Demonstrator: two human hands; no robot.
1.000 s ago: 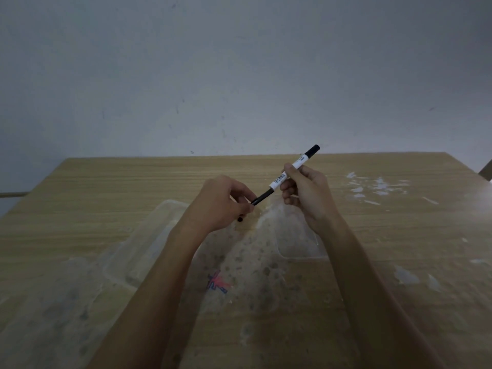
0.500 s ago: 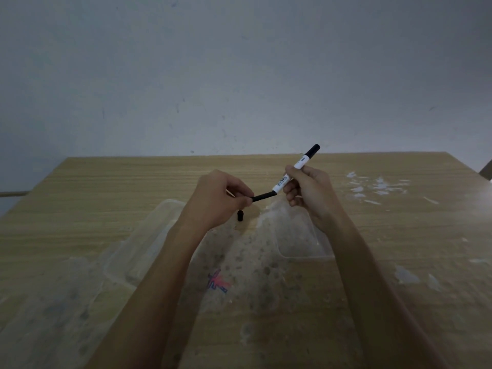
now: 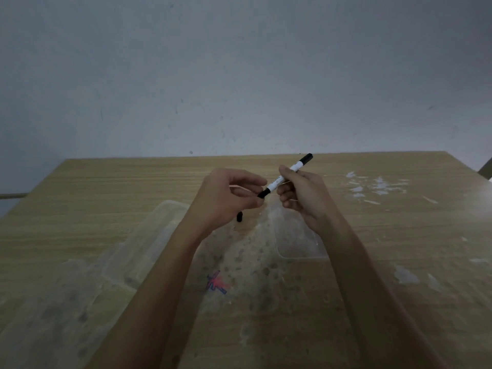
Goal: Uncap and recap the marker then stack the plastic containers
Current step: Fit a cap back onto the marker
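My right hand grips a marker with a white barrel and black ends, tilted up to the right above the table. Its lower black end meets the fingertips of my left hand. That hand is closed on the black cap, whose end pokes out below the palm, apart from the marker. Two clear plastic containers lie on the table under my arms. One container is on the left and the other container is on the right. Both are partly hidden.
The wooden table runs back to a grey wall. White stains mark its far right part. A red and blue scribble sits near the front between my arms. A dark object's edge shows at the far right.
The cap has come off the marker's lower end and stays in my left hand. My right hand has lifted the marker slightly up and to the right.
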